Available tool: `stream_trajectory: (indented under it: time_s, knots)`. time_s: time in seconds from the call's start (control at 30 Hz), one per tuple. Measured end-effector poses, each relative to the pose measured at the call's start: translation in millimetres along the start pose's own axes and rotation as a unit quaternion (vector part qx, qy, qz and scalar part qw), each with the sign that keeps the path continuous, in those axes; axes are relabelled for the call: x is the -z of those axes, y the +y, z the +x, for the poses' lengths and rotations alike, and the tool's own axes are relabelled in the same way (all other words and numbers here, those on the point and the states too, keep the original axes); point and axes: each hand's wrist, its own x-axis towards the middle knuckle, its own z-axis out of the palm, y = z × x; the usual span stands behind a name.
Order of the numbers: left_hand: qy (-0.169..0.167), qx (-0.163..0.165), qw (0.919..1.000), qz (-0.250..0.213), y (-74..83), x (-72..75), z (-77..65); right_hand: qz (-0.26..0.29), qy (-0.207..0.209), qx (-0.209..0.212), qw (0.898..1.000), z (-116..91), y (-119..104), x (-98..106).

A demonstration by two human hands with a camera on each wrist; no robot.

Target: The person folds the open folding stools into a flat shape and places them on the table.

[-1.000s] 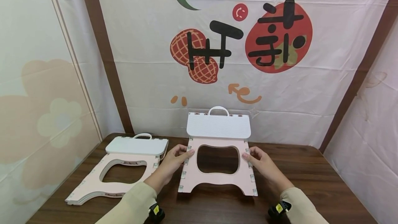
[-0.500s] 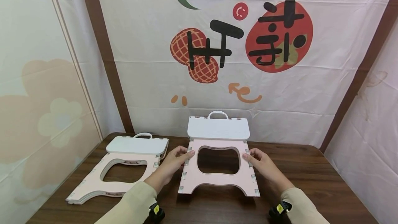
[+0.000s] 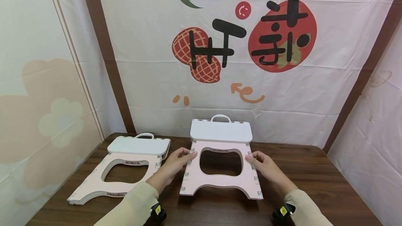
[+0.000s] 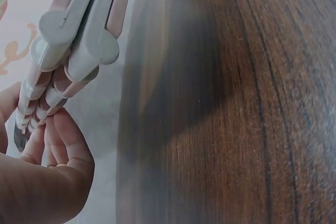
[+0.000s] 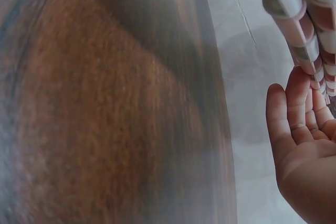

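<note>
A folded step stool [image 3: 216,180], pale pink with a white top panel and a loop handle at its far end, is held between both hands, tilted over the table. My left hand [image 3: 176,165] pinches its left edge, thumb on the pink face and fingers behind. On the opposite edge my right hand [image 3: 267,166] grips the same way. The left wrist view shows the stool's hinged side edge [image 4: 50,85] between thumb and fingers. In the right wrist view the fingers [image 5: 296,100] reach up to the other hinged edge.
A second folded stool [image 3: 84,187] of the same kind lies flat at the left of the dark wooden table [image 3: 314,184], close to my left forearm. Behind the table hangs a printed white cloth [image 3: 150,79], with further cloth at both sides.
The held stool's far end with the handle has tipped back and down, so its face lies flatter. Both hands keep their hold in nearly the same place.
</note>
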Motion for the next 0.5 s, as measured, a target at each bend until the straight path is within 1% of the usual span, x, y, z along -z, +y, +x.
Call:
stream_trajectory:
  time_s: [0.2, 0.5]
  knots:
    - [-0.003, 0.007, 0.9999, 0.015, 1.1, 1.4, 0.0, -0.002, -0.005, -0.002, 1.0, 0.5, 3.2, 0.4]
    - [-0.012, 0.022, 0.9997, 0.007, -0.4, 2.2, -1.4, 0.002, -0.01, -0.015, 1.0, -1.5, 5.3, -0.6]
